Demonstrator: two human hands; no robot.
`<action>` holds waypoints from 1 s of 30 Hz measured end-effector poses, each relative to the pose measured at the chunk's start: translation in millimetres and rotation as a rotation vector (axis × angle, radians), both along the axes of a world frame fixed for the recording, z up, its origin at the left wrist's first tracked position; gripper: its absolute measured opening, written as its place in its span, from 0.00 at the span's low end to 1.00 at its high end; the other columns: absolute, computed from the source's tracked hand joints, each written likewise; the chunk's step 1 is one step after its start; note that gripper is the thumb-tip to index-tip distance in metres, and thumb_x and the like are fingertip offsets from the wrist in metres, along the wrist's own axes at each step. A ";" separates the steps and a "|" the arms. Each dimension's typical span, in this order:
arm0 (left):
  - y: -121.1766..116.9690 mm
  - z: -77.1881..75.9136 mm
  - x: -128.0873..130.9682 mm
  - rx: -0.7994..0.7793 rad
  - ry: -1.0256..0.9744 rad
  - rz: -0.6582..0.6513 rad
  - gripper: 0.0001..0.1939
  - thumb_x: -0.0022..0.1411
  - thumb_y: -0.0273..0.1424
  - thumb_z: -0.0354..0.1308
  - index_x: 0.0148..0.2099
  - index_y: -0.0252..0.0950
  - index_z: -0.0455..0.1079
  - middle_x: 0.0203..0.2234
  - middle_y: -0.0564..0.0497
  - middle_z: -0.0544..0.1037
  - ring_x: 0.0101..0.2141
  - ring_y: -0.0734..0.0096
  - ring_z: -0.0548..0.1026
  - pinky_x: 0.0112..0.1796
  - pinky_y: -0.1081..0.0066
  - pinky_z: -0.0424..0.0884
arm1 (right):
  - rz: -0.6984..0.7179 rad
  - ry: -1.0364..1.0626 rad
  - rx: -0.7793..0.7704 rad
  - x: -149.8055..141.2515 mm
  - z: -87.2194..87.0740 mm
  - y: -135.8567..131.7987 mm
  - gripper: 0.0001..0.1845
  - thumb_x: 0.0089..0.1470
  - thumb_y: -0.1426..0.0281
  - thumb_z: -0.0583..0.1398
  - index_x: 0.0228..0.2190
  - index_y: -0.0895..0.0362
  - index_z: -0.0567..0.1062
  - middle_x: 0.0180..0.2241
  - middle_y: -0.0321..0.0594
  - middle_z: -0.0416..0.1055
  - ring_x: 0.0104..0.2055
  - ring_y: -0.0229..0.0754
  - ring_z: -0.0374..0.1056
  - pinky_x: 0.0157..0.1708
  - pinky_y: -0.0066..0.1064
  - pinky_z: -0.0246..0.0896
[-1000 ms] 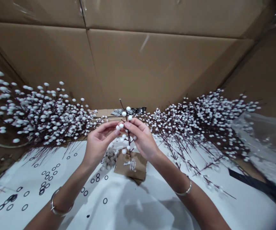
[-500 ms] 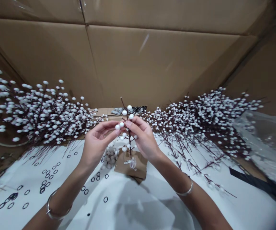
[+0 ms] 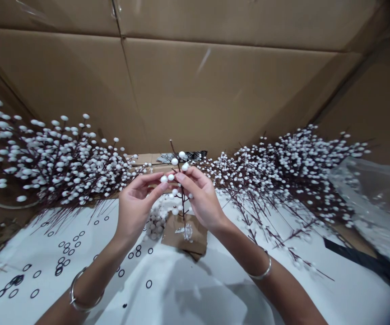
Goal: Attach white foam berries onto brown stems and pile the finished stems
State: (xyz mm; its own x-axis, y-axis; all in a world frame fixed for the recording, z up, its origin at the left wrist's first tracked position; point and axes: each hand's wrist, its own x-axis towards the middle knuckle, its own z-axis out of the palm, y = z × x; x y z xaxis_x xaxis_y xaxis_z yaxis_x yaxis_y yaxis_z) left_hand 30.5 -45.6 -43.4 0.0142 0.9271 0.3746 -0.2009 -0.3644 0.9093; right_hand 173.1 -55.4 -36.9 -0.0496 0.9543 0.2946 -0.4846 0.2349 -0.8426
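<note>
Both my hands meet at the middle of the view around a dark-stemmed artificial sprig with white foam berries (image 3: 181,192). My left hand (image 3: 136,207) pinches it from the left, its fingertips among the upper berries. My right hand (image 3: 200,198) grips the stem from the right with thumb and fingers. Part of the stem is hidden behind my fingers. Just below the hands lie a cluster of loose white berries (image 3: 156,223) and a small cardboard piece (image 3: 183,234). A metal bangle (image 3: 85,289) circles my left wrist.
Large heaps of white berry branches (image 3: 53,167) (image 3: 276,180) spread left and right on a white sheet (image 3: 181,289). Several black rubber rings (image 3: 62,257) lie left of centre. A clear plastic bag (image 3: 371,198) sits at right, with cardboard walls (image 3: 195,90) behind.
Both hands and the sprig have shifted only slightly, dipping a little in the view. The grip on the sprig looks the same.
</note>
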 end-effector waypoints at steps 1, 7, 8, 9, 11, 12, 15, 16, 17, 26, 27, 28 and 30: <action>-0.1 0.1 -0.2 -0.003 0.008 -0.001 0.13 0.55 0.28 0.69 0.44 0.37 0.77 0.41 0.48 0.81 0.40 0.69 0.80 0.42 0.74 0.77 | -0.006 -0.001 0.005 -0.2 -0.1 -0.1 0.07 0.54 0.64 0.64 0.34 0.52 0.74 0.38 0.37 0.74 0.37 0.37 0.70 0.44 0.34 0.67; 1.2 1.0 -2.4 0.026 0.026 0.024 0.12 0.56 0.29 0.68 0.44 0.38 0.78 0.40 0.48 0.81 0.39 0.70 0.79 0.42 0.73 0.77 | -0.016 -0.002 -0.014 -0.6 0.9 -2.2 0.07 0.53 0.64 0.65 0.33 0.52 0.74 0.39 0.37 0.74 0.36 0.36 0.70 0.43 0.33 0.68; 1.7 1.2 -3.0 0.034 0.022 0.038 0.12 0.55 0.29 0.68 0.44 0.38 0.78 0.40 0.49 0.81 0.39 0.70 0.79 0.41 0.73 0.77 | -0.015 -0.008 -0.018 -0.8 1.2 -2.6 0.08 0.53 0.63 0.65 0.33 0.52 0.74 0.39 0.37 0.75 0.36 0.37 0.70 0.43 0.34 0.68; 2.3 1.4 -3.5 0.042 0.019 0.052 0.12 0.55 0.29 0.68 0.44 0.38 0.78 0.39 0.49 0.81 0.39 0.71 0.79 0.41 0.74 0.76 | -0.013 -0.013 -0.017 -1.1 1.5 -3.1 0.08 0.53 0.63 0.65 0.33 0.52 0.74 0.39 0.38 0.75 0.36 0.37 0.70 0.42 0.34 0.68; 3.2 1.5 -4.2 0.050 0.015 0.072 0.12 0.55 0.28 0.68 0.44 0.38 0.78 0.39 0.49 0.81 0.39 0.71 0.79 0.42 0.74 0.76 | -0.004 -0.019 -0.006 -1.8 1.7 -3.8 0.08 0.54 0.63 0.65 0.34 0.52 0.74 0.40 0.38 0.75 0.37 0.38 0.70 0.42 0.34 0.69; 3.6 1.4 -4.4 0.050 0.017 0.077 0.13 0.55 0.28 0.68 0.44 0.38 0.78 0.40 0.49 0.81 0.40 0.71 0.79 0.42 0.74 0.76 | 0.002 -0.018 -0.002 -2.1 1.6 -4.0 0.08 0.54 0.63 0.64 0.34 0.52 0.74 0.40 0.38 0.76 0.37 0.38 0.70 0.42 0.35 0.69; 4.3 0.3 -4.2 0.057 0.024 0.094 0.14 0.54 0.28 0.69 0.45 0.37 0.77 0.40 0.47 0.81 0.41 0.68 0.79 0.42 0.72 0.76 | 0.010 -0.011 0.002 -2.3 1.2 -3.9 0.08 0.55 0.63 0.64 0.34 0.53 0.73 0.42 0.39 0.76 0.39 0.38 0.71 0.45 0.36 0.68; 4.3 0.1 -3.9 0.062 0.029 0.098 0.14 0.54 0.28 0.69 0.45 0.36 0.77 0.41 0.47 0.81 0.41 0.67 0.79 0.42 0.71 0.77 | 0.007 -0.009 0.002 -2.1 0.9 -3.6 0.08 0.55 0.63 0.64 0.34 0.53 0.73 0.42 0.40 0.76 0.40 0.39 0.72 0.46 0.36 0.68; 4.2 0.0 -3.7 0.068 0.036 0.103 0.14 0.54 0.29 0.69 0.45 0.36 0.77 0.41 0.47 0.81 0.41 0.66 0.79 0.42 0.70 0.77 | 0.003 -0.009 0.003 -1.7 0.6 -3.2 0.08 0.55 0.63 0.64 0.34 0.53 0.72 0.42 0.40 0.76 0.40 0.39 0.72 0.47 0.37 0.67; 4.5 3.3 -4.3 0.083 0.087 0.183 0.10 0.55 0.31 0.68 0.41 0.37 0.78 0.38 0.47 0.81 0.40 0.66 0.79 0.44 0.68 0.75 | -0.043 -0.088 0.015 -1.1 0.2 -2.7 0.08 0.54 0.63 0.64 0.34 0.53 0.73 0.42 0.39 0.77 0.43 0.40 0.73 0.47 0.37 0.69; 5.0 3.2 -5.0 0.075 0.083 0.190 0.10 0.55 0.32 0.68 0.41 0.37 0.78 0.38 0.47 0.81 0.40 0.66 0.79 0.44 0.68 0.75 | -0.048 -0.104 0.017 -1.5 0.9 -3.4 0.08 0.54 0.63 0.64 0.34 0.53 0.74 0.41 0.40 0.77 0.43 0.41 0.73 0.47 0.38 0.69; 5.6 3.1 -5.8 0.063 0.076 0.192 0.10 0.55 0.32 0.68 0.41 0.37 0.78 0.38 0.47 0.81 0.40 0.67 0.79 0.44 0.68 0.75 | -0.055 -0.120 0.017 -1.9 1.7 -4.1 0.08 0.54 0.63 0.64 0.34 0.53 0.74 0.41 0.40 0.77 0.43 0.41 0.73 0.48 0.38 0.69; 6.7 2.9 -7.3 0.036 0.054 0.182 0.11 0.55 0.33 0.68 0.41 0.37 0.78 0.38 0.48 0.81 0.39 0.67 0.79 0.44 0.69 0.74 | -0.068 -0.147 0.020 -2.7 3.5 -5.5 0.07 0.54 0.64 0.64 0.33 0.54 0.74 0.40 0.40 0.77 0.44 0.41 0.73 0.49 0.38 0.68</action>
State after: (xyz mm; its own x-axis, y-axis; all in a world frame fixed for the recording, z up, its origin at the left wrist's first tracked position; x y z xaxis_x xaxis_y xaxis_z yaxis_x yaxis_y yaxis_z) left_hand 23.2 -38.9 -40.5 -0.1315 0.9021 0.4110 -0.0801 -0.4229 0.9026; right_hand 170.5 -60.9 -33.4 -0.0295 0.9510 0.3078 -0.3385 0.2803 -0.8982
